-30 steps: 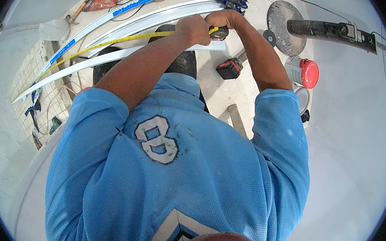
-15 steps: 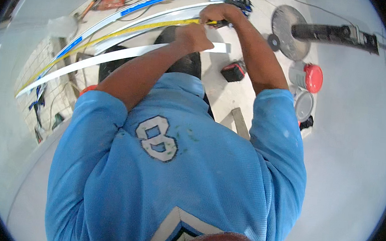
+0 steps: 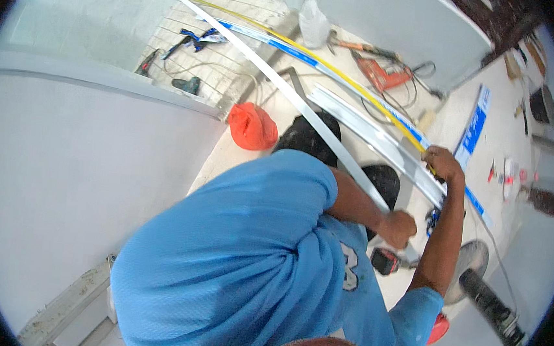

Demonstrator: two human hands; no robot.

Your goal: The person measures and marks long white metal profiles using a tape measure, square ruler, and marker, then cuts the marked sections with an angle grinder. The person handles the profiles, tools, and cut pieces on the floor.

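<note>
My left hand (image 3: 399,229) is closed around the near end of a long, narrow white strip (image 3: 271,75). The strip slants away to the far left, past my dark-clad knees. Farther off and to the right, my right hand (image 3: 443,164) is closed on a tape measure, its case mostly hidden by my fingers. From it the yellow tape blade (image 3: 361,92) stretches out to the far left, meeting the white strip near its far end. A wider white metal channel (image 3: 377,142) lies on the floor between the strip and the tape.
Beyond the tape lie a red power drill (image 3: 382,74) with its cord and a clear plastic bag (image 3: 315,23). An orange-red bag (image 3: 252,127) sits by my knee. A black-and-red cordless tool (image 3: 385,261) and a black angle grinder (image 3: 490,310) are at the right. Light walls stand around.
The view has swung left, showing more floor and the strip's far end. My hands, close together before, are now farther apart. The left stays on the strip, the right on the tape measure.
</note>
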